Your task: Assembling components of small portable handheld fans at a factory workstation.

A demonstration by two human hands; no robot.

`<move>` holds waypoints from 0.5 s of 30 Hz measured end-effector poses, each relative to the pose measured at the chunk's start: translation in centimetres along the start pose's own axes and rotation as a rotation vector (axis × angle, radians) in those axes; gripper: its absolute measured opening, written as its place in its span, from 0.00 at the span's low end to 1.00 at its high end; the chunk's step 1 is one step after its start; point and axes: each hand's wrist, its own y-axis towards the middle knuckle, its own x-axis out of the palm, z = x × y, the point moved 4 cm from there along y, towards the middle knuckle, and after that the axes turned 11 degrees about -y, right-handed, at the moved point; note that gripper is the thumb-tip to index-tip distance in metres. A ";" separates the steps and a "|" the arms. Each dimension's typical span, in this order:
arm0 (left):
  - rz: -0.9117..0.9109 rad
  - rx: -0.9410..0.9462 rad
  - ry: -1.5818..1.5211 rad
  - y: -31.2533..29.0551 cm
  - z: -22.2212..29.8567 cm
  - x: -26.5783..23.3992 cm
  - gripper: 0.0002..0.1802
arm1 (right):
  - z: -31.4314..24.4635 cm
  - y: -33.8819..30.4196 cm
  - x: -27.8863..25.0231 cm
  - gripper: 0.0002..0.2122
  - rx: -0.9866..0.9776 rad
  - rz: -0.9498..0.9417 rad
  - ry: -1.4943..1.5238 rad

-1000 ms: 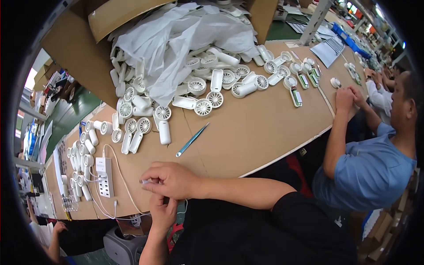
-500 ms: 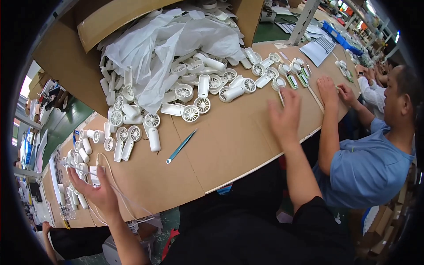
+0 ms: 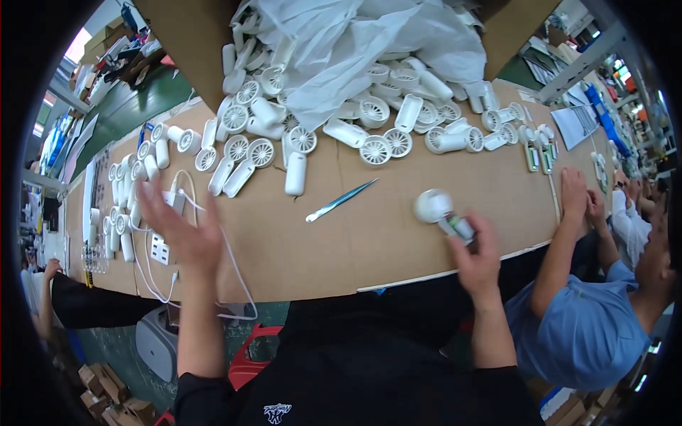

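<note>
My right hand (image 3: pixel 479 260) grips the handle of a white handheld fan body (image 3: pixel 430 206) over the front right of the cardboard-covered bench. Its round head is blurred, and a green part shows in the handle next to my fingers. On the left, my left hand (image 3: pixel 186 238) is raised with spread fingers and holds nothing. It is nearest to a white power strip (image 3: pixel 160 248) with white cables. A pair of blue-green tweezers (image 3: pixel 342 200) lies on the cardboard between my hands.
Many white fan shells (image 3: pixel 375 150) are heaped under translucent sheeting (image 3: pixel 369 50) at an open carton. Assembled-looking white fans (image 3: pixel 122 224) stand at the left. Fan halves with green parts (image 3: pixel 532 157) lie at right, beside a person in blue (image 3: pixel 575 326). A red stool (image 3: pixel 250 358) stands below.
My right hand has come back from the row of fan halves at right with a fan body in it. The view has turned right; my left hand stays raised and spread.
</note>
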 end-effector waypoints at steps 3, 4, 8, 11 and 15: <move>-0.295 0.110 -0.567 -3.4 7.0 1.1 0.43 | -7.0 0.8 3.9 0.22 -0.341 -0.216 0.013; -0.366 0.090 -0.686 -3.8 8.8 2.1 0.37 | -8.4 1.4 4.9 0.22 -0.348 -0.219 0.013; -0.483 -0.023 -0.796 -5.1 10.5 3.5 0.34 | -12.1 3.4 7.0 0.22 -0.614 -0.346 0.076; -0.545 -0.088 -0.821 -5.9 10.3 3.6 0.33 | -9.8 5.8 7.4 0.22 -0.610 -0.072 -0.048; -0.594 -0.048 -0.776 -5.9 10.0 3.9 0.32 | -10.1 11.9 8.0 0.22 -0.483 0.117 -0.145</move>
